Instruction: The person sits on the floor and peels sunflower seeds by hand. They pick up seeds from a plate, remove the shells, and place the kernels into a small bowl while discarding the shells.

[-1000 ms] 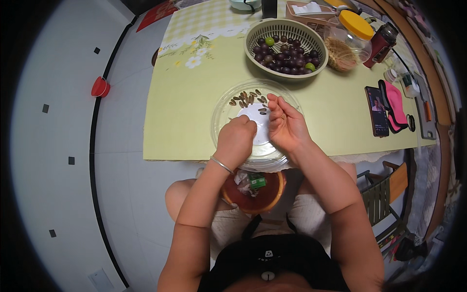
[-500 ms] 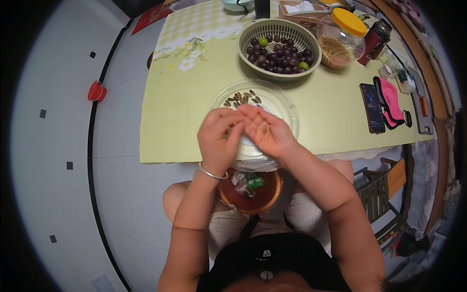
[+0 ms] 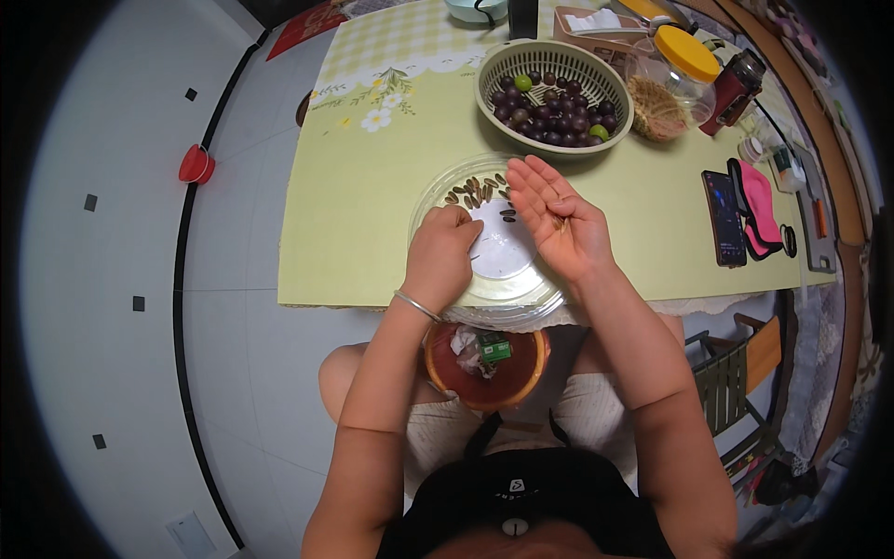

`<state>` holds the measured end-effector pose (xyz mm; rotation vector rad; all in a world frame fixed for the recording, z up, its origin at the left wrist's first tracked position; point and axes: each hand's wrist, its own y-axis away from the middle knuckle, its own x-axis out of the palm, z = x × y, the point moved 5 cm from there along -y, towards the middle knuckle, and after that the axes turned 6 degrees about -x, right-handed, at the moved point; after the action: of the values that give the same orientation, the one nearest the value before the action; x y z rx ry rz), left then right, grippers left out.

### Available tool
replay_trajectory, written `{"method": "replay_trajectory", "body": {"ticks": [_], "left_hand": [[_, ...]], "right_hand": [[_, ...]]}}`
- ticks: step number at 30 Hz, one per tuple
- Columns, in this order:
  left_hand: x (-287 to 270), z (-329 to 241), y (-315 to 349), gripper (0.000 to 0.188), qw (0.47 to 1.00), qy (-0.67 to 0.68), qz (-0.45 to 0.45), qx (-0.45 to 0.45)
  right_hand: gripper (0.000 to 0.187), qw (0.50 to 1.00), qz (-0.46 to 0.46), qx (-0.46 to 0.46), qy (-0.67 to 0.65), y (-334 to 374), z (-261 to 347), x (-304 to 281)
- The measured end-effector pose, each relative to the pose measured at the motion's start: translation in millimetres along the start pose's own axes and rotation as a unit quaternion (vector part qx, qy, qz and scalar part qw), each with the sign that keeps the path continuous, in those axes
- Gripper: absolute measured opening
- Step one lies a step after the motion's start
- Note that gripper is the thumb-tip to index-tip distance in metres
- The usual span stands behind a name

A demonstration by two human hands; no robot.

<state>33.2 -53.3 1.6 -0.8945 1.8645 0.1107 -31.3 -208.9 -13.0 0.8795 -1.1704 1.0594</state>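
Note:
A round clear plastic tray [image 3: 543,300] lies near the table's front edge. Brown elongated seeds [image 3: 487,189], probably sunflower seeds, are heaped toward its far side. My left hand [image 3: 440,259] is over the tray's left part, fingers bent and closed together near the seeds; what they pinch, if anything, is hidden. Palm up over the tray's right side, my right hand [image 3: 570,231] has its fingers stretched out and its thumb folded in. Small pale kernels [image 3: 561,224] rest in that palm, partly behind the thumb.
Beyond the tray stands a basket [image 3: 484,98] of dark grapes. Right of it are a yellow-lidded jar [image 3: 687,54] and a red flask [image 3: 736,93]. A phone [image 3: 724,219] and pink pouch [image 3: 756,205] lie at the right. Below the table edge is a red bin [image 3: 456,377].
My hands have parted. The left has left the right palm and come down to the tray by the seeds; the right has shifted right, its thumb now folded over the palm.

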Motion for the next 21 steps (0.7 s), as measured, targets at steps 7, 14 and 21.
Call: {"method": "replay_trajectory", "body": {"ticks": [7,14,21], "left_hand": [[-10.1,3.7,-1.7,0.011,0.999,0.007,-0.033,-0.035],[0.7,8.0,-3.5,0.006,0.998,-0.046,-0.013,-0.030],[-7.4,16.4,4.1,0.007,0.912,0.352,0.003,-0.213]], "right_hand": [[0.050,0.999,-0.029,0.017,-0.018,-0.3,-4.1,-1.2],[0.049,0.997,-0.047,0.057,-0.015,2.5,-19.4,-7.6],[0.043,0.994,-0.080,0.074,-0.012,3.3,-38.9,-19.9]]}}
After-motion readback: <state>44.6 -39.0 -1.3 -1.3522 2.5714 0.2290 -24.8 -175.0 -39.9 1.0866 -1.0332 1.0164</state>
